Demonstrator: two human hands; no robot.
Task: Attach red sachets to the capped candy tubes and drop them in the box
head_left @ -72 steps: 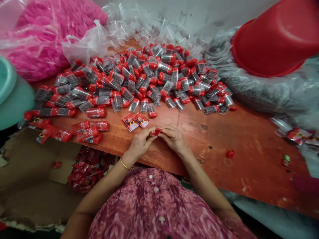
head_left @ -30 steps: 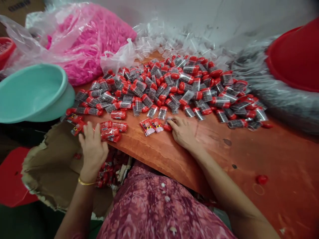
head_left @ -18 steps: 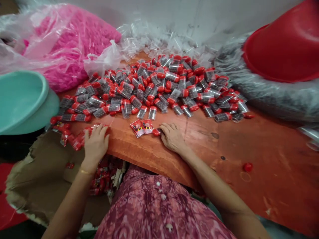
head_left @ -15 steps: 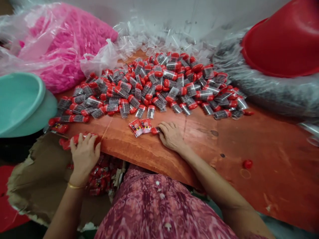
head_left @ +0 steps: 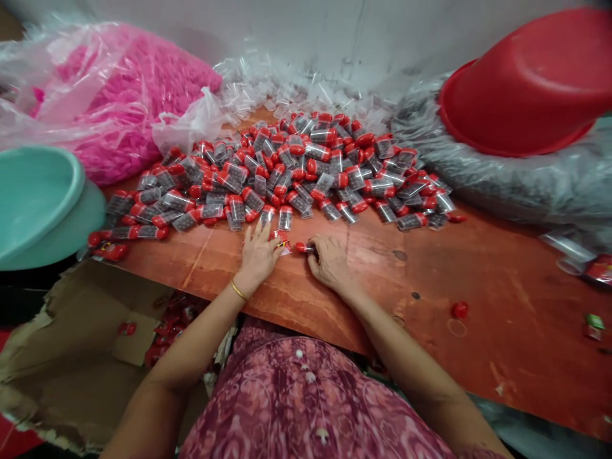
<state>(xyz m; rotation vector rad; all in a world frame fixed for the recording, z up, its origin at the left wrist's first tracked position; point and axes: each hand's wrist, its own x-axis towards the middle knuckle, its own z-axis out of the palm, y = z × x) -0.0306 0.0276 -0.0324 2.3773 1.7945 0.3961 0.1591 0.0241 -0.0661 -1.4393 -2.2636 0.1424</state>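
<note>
My left hand [head_left: 259,256] rests palm down near the middle of the table's front, fingers apart. It partly covers the small red printed packets [head_left: 282,242] lying there. To its right, my right hand [head_left: 329,260] is closed round a small red-capped clear container [head_left: 302,247]; the red end points left, towards the packets. Behind both hands spreads a heap of clear containers [head_left: 287,162] with red caps and dark contents. Below the table's left edge an open cardboard box [head_left: 71,357] holds several red packaged pieces [head_left: 167,325].
A turquoise basin [head_left: 48,204] stands at the left, before a plastic bag of pink pieces [head_left: 129,89]. Loose clear plastic parts [head_left: 272,83] lie along the wall. At the right, a red tub [head_left: 516,89] sits on a dark-filled plastic bag [head_left: 482,172]. A red cap [head_left: 459,310] lies front right.
My left hand has let go of the red packaged piece above the box and moved right onto the packets. My right hand stays at the same spot with its container.
</note>
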